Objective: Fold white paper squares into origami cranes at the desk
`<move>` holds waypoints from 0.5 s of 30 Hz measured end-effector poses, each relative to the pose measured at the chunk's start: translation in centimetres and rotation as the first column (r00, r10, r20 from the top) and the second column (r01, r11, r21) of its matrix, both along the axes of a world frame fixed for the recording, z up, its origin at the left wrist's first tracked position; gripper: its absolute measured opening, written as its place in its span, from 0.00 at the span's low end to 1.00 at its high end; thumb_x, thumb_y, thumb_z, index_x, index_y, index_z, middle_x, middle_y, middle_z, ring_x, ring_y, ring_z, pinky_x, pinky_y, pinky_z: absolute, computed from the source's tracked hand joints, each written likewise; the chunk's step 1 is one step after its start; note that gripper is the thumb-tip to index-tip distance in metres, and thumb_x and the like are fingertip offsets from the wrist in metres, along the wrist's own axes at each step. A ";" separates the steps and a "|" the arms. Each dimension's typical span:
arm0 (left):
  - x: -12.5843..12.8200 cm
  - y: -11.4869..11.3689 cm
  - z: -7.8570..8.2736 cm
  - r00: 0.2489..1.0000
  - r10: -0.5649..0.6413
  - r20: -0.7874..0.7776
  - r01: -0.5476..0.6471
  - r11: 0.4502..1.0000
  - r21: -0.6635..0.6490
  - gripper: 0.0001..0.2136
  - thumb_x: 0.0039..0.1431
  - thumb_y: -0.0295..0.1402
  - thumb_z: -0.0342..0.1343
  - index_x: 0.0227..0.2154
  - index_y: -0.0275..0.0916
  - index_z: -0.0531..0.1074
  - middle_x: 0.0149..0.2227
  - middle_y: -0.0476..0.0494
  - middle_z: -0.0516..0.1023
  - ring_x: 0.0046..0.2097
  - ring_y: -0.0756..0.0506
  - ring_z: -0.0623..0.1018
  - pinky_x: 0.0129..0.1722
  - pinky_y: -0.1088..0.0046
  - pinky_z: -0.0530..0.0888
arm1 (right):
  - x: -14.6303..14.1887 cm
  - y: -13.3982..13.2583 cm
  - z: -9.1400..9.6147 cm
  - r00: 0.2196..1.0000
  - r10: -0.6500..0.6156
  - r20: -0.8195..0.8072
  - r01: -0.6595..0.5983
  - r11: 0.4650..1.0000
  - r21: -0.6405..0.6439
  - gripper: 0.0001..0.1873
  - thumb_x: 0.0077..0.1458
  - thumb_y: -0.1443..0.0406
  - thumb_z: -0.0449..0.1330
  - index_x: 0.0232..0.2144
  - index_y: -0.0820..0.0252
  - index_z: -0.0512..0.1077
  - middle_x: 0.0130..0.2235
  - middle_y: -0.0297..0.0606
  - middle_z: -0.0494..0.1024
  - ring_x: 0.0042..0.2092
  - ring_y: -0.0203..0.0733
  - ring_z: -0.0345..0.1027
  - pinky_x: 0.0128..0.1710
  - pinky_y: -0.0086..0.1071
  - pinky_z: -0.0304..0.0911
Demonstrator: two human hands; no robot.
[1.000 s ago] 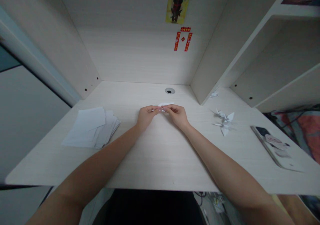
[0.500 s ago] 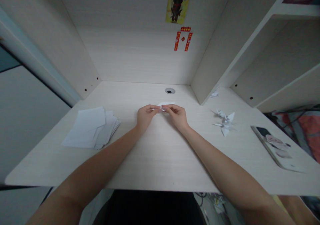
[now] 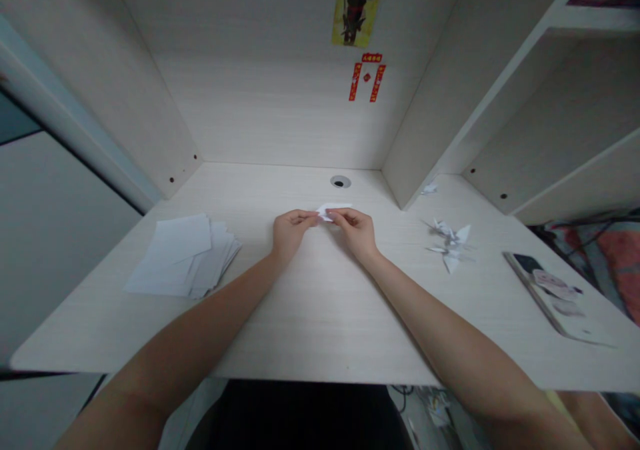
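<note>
A small piece of folded white paper (image 3: 325, 211) is pinched between both hands at the middle of the desk, toward the back. My left hand (image 3: 293, 230) grips its left end between thumb and fingertips. On the other side, my right hand (image 3: 356, 229) pinches it with thumb and index finger, covering part of its right side. The exact folds are too small to make out. Over to the right lie several folded paper cranes (image 3: 450, 240), close together.
A stack of white paper sheets (image 3: 183, 253) lies on the left of the desk (image 3: 320, 317). A phone (image 3: 555, 297) rests at the right. Another small white paper piece (image 3: 429, 189) sits behind the upright divider (image 3: 425, 130). A round cable hole (image 3: 341, 181) is near the back wall.
My hands have drawn slightly apart, the left a little leftward and the right a little rightward. More of the white paper shows between them.
</note>
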State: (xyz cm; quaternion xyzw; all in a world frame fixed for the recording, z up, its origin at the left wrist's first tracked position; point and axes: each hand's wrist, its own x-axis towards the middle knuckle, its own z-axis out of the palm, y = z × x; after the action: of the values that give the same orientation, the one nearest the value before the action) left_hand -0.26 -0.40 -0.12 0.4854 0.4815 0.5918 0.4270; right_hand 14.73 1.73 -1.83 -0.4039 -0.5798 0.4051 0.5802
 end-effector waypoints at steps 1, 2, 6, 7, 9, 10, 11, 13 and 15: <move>0.0 0.0 0.0 1.000 0.000 0.010 0.001 1.000 -0.005 0.10 0.40 0.35 0.66 0.27 0.37 0.78 0.30 0.43 0.81 0.32 0.46 0.78 0.38 0.67 0.74 | 0.0 0.0 0.0 1.000 0.000 -0.008 0.000 1.000 -0.001 0.11 0.46 0.56 0.63 0.29 0.57 0.79 0.33 0.38 0.81 0.35 0.42 0.72 0.39 0.35 0.66; 0.0 0.0 0.0 1.000 -0.001 0.021 0.001 1.000 -0.012 0.10 0.40 0.35 0.66 0.27 0.37 0.78 0.30 0.43 0.81 0.32 0.47 0.78 0.39 0.67 0.74 | 0.0 0.0 0.0 1.000 0.001 -0.014 -0.001 1.000 -0.003 0.12 0.46 0.56 0.63 0.29 0.57 0.79 0.33 0.38 0.81 0.36 0.42 0.72 0.39 0.35 0.66; 0.1 0.0 0.0 0.999 -0.001 0.042 0.002 1.000 -0.025 0.09 0.41 0.35 0.65 0.27 0.37 0.78 0.30 0.43 0.81 0.32 0.47 0.77 0.38 0.68 0.74 | -0.1 -0.1 0.1 1.000 0.007 -0.029 -0.007 1.000 -0.013 0.11 0.46 0.56 0.63 0.29 0.57 0.79 0.33 0.39 0.80 0.36 0.43 0.72 0.39 0.35 0.66; 0.1 0.0 0.0 0.999 -0.005 0.042 0.006 1.000 -0.025 0.09 0.41 0.35 0.65 0.27 0.36 0.78 0.30 0.43 0.81 0.32 0.47 0.77 0.38 0.69 0.73 | -0.1 -0.2 0.1 0.999 0.009 -0.034 -0.010 1.000 -0.013 0.11 0.46 0.57 0.63 0.29 0.57 0.79 0.33 0.39 0.80 0.36 0.43 0.72 0.39 0.35 0.66; 0.1 0.1 0.0 0.999 -0.011 0.049 0.012 1.000 -0.024 0.09 0.41 0.36 0.65 0.27 0.36 0.78 0.29 0.44 0.80 0.31 0.48 0.77 0.36 0.70 0.73 | 0.0 -0.2 0.2 0.999 0.012 -0.042 -0.013 1.000 -0.013 0.11 0.46 0.57 0.64 0.29 0.57 0.79 0.34 0.39 0.80 0.36 0.43 0.73 0.39 0.35 0.66; 0.1 0.1 -0.1 0.998 -0.013 0.057 0.015 1.000 -0.024 0.10 0.41 0.36 0.65 0.27 0.36 0.78 0.28 0.44 0.80 0.31 0.48 0.77 0.36 0.70 0.73 | -0.1 -0.3 0.2 0.999 0.011 -0.042 -0.012 1.000 -0.013 0.11 0.46 0.57 0.64 0.29 0.57 0.79 0.34 0.39 0.81 0.36 0.43 0.73 0.39 0.36 0.66; 0.1 0.2 -0.1 0.998 -0.014 0.066 0.016 1.000 -0.025 0.10 0.41 0.36 0.65 0.27 0.36 0.78 0.28 0.44 0.80 0.30 0.48 0.77 0.36 0.71 0.72 | -0.1 -0.3 0.3 0.999 0.008 -0.040 -0.008 1.000 -0.014 0.11 0.46 0.57 0.64 0.29 0.57 0.79 0.34 0.39 0.81 0.36 0.43 0.73 0.39 0.36 0.66; 0.1 0.2 -0.2 0.997 -0.012 0.074 0.014 1.000 -0.026 0.11 0.41 0.37 0.65 0.27 0.36 0.77 0.27 0.44 0.80 0.30 0.48 0.76 0.36 0.71 0.72 | -0.1 -0.3 0.3 1.000 0.000 -0.031 -0.001 1.000 -0.017 0.11 0.46 0.57 0.63 0.29 0.57 0.79 0.34 0.39 0.81 0.36 0.43 0.72 0.39 0.36 0.66; 0.1 0.3 -0.3 0.998 -0.012 0.065 0.014 1.000 -0.025 0.12 0.41 0.38 0.65 0.27 0.36 0.77 0.27 0.45 0.79 0.30 0.48 0.76 0.35 0.71 0.71 | -0.1 -0.2 0.2 1.000 -0.001 -0.029 0.001 1.000 -0.018 0.11 0.46 0.57 0.63 0.29 0.57 0.79 0.33 0.39 0.80 0.36 0.43 0.72 0.39 0.35 0.66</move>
State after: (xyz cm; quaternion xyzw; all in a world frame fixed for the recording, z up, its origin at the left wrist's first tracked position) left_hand -0.18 -0.14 -0.41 0.4636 0.4720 0.5981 0.4523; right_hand 14.61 1.51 -1.61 -0.4034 -0.5674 0.4158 0.5852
